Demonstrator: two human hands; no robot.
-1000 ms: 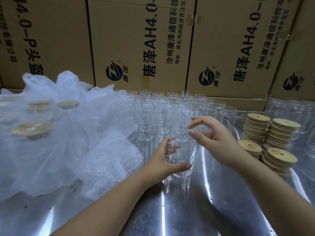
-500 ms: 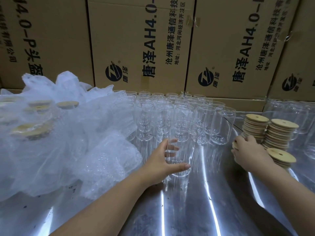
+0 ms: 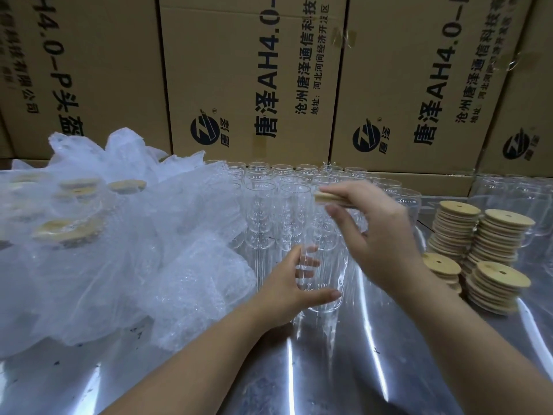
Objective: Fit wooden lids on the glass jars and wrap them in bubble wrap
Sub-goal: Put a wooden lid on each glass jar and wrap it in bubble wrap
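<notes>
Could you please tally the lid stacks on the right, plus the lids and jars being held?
Stacks of wooden lids: 4
Wooden lid in the right hand: 1
Glass jar in the left hand: 1
Total: 6

Our left forearm and right forearm are bare throughout, as are our left hand and right hand.
</notes>
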